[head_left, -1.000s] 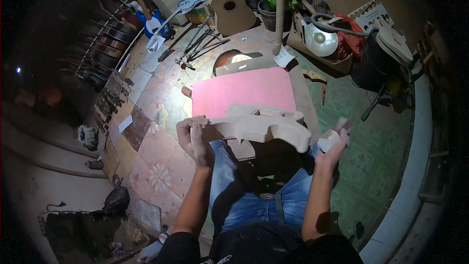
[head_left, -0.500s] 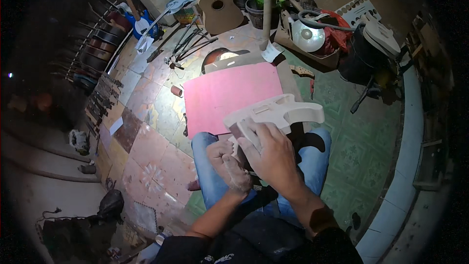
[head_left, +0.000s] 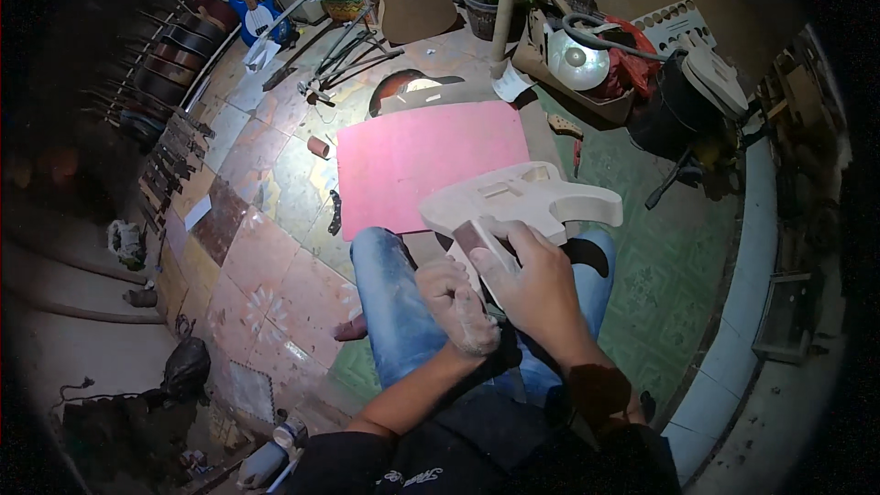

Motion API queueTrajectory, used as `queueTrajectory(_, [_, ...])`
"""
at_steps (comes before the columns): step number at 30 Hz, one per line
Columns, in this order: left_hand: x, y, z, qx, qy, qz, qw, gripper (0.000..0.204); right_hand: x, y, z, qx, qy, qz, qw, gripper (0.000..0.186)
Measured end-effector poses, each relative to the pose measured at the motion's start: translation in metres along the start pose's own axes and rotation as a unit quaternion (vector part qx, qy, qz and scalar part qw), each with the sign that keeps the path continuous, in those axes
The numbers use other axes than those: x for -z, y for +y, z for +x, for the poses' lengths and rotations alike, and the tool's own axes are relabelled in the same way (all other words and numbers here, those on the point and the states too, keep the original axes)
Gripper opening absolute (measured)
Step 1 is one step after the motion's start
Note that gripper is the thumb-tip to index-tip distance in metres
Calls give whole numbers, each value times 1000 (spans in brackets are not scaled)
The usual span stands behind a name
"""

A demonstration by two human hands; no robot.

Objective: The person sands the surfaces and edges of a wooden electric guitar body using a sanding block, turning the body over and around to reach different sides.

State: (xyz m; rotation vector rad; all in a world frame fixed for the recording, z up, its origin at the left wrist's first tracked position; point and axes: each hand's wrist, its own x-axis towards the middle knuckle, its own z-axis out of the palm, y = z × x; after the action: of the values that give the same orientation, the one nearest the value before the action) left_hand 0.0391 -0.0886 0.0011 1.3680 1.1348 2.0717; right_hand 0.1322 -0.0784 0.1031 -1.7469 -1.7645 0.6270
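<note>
An unpainted, pale electric guitar body (head_left: 513,194) lies across my lap, its long curved horn pointing right. My right hand (head_left: 541,277) is closed round a sanding block (head_left: 478,246) with a reddish-brown face, held over the near edge of the body. Beside it, my left hand (head_left: 456,305), whitened with dust, has its fingers curled against the near left part of the body. My right hand and the block partly cover that contact. A pink sheet (head_left: 426,160) lies on the floor just beyond the body.
A wooden pole (head_left: 505,14) rises beyond the pink sheet. Tools (head_left: 353,60) and a reddish cylinder (head_left: 318,147) lie on the tiles. Guitars line a rack (head_left: 174,60) at the left; a bare acoustic body (head_left: 414,14) stands at the back. A black bucket (head_left: 665,105) stands at right.
The sanding block and both hands have shifted slightly right and nearer to me. The block has tilted, showing more of its reddish-brown face. The guitar body has turned slightly, and the view has moved.
</note>
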Motion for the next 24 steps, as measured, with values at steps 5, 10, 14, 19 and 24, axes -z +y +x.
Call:
queueTrajectory(5, [4,3,2,25,0,-4,1000,22,17,-14,-21,-30,-38,164,985,35])
queueTrajectory(10, [11,0,-7,-5,-17,21,1000,23,17,-17,-3,-37,-79,6,996,34])
queueTrajectory(14, [6,-4,-16,13,34,17,999,24,21,-15,-7,-17,-98,66,993,34])
queueTrajectory(19, [8,-8,-13,9,32,16,999,24,37,-26,0,39,-158,-31,986,36])
queueTrajectory(24, [2,-7,-15,19,32,3,999,25,32,-11,21,-48,-175,-11,983,36])
